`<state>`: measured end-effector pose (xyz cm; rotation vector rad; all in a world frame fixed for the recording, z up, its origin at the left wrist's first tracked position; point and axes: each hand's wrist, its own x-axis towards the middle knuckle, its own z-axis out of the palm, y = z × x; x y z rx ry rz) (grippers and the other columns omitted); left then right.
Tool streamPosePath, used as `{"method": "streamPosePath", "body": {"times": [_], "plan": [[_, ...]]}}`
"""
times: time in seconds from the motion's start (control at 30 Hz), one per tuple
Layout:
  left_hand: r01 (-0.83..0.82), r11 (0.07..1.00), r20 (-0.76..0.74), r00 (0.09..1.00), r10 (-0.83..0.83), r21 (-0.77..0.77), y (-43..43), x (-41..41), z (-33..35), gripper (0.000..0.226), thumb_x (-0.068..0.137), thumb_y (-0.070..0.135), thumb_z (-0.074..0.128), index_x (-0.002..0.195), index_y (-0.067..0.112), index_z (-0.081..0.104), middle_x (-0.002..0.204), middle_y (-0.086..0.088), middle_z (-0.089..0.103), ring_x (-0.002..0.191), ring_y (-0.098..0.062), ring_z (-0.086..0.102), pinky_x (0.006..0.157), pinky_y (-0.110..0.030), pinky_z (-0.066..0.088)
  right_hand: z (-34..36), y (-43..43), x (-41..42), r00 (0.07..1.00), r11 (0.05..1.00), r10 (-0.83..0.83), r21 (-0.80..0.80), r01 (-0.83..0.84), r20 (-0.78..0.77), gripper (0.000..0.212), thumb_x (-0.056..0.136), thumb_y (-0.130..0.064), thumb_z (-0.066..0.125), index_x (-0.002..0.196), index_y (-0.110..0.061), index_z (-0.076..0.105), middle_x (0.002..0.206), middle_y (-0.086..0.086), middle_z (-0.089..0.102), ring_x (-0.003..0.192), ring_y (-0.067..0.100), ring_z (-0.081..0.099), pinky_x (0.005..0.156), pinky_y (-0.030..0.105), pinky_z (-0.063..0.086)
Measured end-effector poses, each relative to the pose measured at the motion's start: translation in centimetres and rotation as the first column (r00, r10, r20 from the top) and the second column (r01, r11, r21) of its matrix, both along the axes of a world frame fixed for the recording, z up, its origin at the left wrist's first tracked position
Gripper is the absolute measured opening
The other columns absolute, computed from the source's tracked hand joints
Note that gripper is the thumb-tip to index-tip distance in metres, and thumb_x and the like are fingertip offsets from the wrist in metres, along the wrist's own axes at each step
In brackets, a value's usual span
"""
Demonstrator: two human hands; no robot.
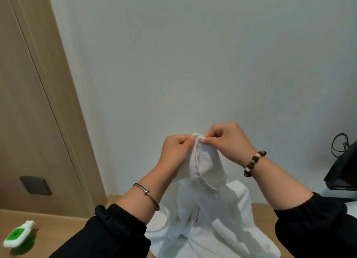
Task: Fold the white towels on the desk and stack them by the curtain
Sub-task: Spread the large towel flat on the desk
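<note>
A white towel (204, 165) hangs lifted in front of the wall, its lower part trailing into a crumpled heap of white towels (222, 228) on the wooden desk (58, 227). My left hand (175, 149) and my right hand (226, 140) meet at the towel's top edge, each pinching it between thumb and fingers, close together. No curtain is in view.
A green and white plastic object (18, 236) lies at the desk's left front. A black device with a cable (342, 171) stands at the right edge. A wooden panel with a dark wall plate (35, 185) is at the left; a plain wall is behind.
</note>
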<state>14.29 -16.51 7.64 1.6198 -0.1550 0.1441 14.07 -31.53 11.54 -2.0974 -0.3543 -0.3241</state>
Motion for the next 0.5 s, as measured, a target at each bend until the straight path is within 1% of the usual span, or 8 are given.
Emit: {"method": "streamPosePath", "body": {"times": [0.1, 0.17, 0.23, 0.27, 0.33, 0.37, 0.43, 0.5], "plan": [[-0.126, 0.991, 0.012, 0.992, 0.127, -0.052, -0.5, -0.1, -0.6, 0.032, 0.092, 0.020, 0.057, 0.069, 0.000, 0.067, 0.062, -0.010, 0.056, 0.060, -0.018, 0.047, 0.059, -0.031, 0.040, -0.3, 0.6, 0.2, 0.999, 0.998, -0.036, 0.057, 0.038, -0.036, 0.019, 0.075, -0.015, 0.077, 0.058, -0.016, 0.069, 0.056, -0.006, 0.063, 0.049, -0.004, 0.052, 0.049, 0.008, 0.040], [-0.142, 0.984, -0.012, 0.990, 0.142, -0.102, -0.7, -0.1, -1.0, 0.035, 0.093, 0.018, 0.054, 0.070, -0.009, 0.059, 0.060, -0.007, 0.046, 0.058, -0.016, 0.039, 0.058, -0.027, 0.034, -0.4, 0.7, 0.5, 0.995, 0.995, -0.088, 0.046, 0.090, -0.042, 0.017, 0.076, -0.015, 0.076, 0.061, -0.015, 0.070, 0.059, -0.005, 0.065, 0.051, -0.002, 0.053, 0.049, 0.008, 0.040], [-0.112, 0.986, -0.045, 0.993, 0.107, -0.124, -0.8, 0.0, -1.2, 0.036, 0.094, 0.014, 0.051, 0.067, -0.007, 0.058, 0.051, 0.001, 0.043, 0.048, -0.013, 0.035, 0.049, -0.017, 0.031, -0.5, 0.6, 0.8, 0.992, 0.992, -0.123, 0.012, 0.123, -0.036, 0.014, 0.076, -0.016, 0.076, 0.063, -0.014, 0.070, 0.063, -0.003, 0.066, 0.056, 0.002, 0.056, 0.050, 0.009, 0.041], [-0.085, 0.989, -0.055, 0.995, 0.078, -0.125, -0.8, 0.0, -1.3, 0.037, 0.095, 0.012, 0.050, 0.061, -0.001, 0.059, 0.046, 0.006, 0.042, 0.043, -0.010, 0.033, 0.043, -0.014, 0.028, -0.6, 0.6, 0.9, 0.991, 0.991, -0.131, 0.000, 0.131, -0.033, 0.014, 0.076, -0.016, 0.077, 0.063, -0.014, 0.070, 0.063, -0.003, 0.066, 0.058, 0.004, 0.057, 0.051, 0.010, 0.041], [-0.024, 0.993, -0.057, 0.998, 0.017, -0.115, -0.8, 0.0, -1.2, 0.042, 0.096, 0.010, 0.047, 0.056, 0.011, 0.058, 0.042, 0.011, 0.041, 0.039, -0.006, 0.033, 0.039, -0.012, 0.027, -0.7, 0.4, 1.0, 0.990, 0.990, -0.140, -0.008, 0.140, -0.030, 0.015, 0.075, -0.017, 0.077, 0.063, -0.015, 0.070, 0.063, -0.003, 0.066, 0.058, 0.004, 0.057, 0.052, 0.011, 0.041], [-0.004, 0.994, -0.056, 0.998, -0.002, -0.106, -0.8, 0.0, -1.2, 0.042, 0.097, 0.010, 0.046, 0.056, 0.013, 0.058, 0.043, 0.011, 0.042, 0.039, -0.005, 0.034, 0.038, -0.012, 0.027, -0.8, 0.4, 1.1, 0.989, 0.990, -0.142, -0.003, 0.142, -0.032, 0.015, 0.075, -0.017, 0.077, 0.062, -0.015, 0.070, 0.063, -0.004, 0.065, 0.058, 0.003, 0.057, 0.052, 0.011, 0.040], [0.013, 0.996, -0.050, 0.999, -0.018, -0.092, -0.8, -0.1, -1.2, 0.039, 0.096, 0.012, 0.047, 0.060, 0.007, 0.059, 0.044, 0.010, 0.042, 0.038, -0.004, 0.033, 0.039, -0.012, 0.027, -1.0, 0.3, 1.2, 0.988, 0.988, -0.149, 0.026, 0.150, -0.036, 0.015, 0.075, -0.017, 0.078, 0.062, -0.016, 0.069, 0.063, -0.004, 0.066, 0.058, 0.003, 0.057, 0.052, 0.011, 0.040], [0.015, 0.994, -0.051, 0.999, -0.020, -0.105, -1.1, -0.2, -1.3, 0.036, 0.095, 0.017, 0.051, 0.071, -0.008, 0.058, 0.052, -0.001, 0.043, 0.045, -0.011, 0.034, 0.043, -0.014, 0.027, -1.4, 0.5, 1.4, 0.985, 0.984, -0.166, 0.063, 0.168, -0.038, 0.017, 0.074, -0.018, 0.078, 0.060, -0.017, 0.069, 0.061, -0.004, 0.065, 0.057, 0.003, 0.056, 0.052, 0.012, 0.040]]}}
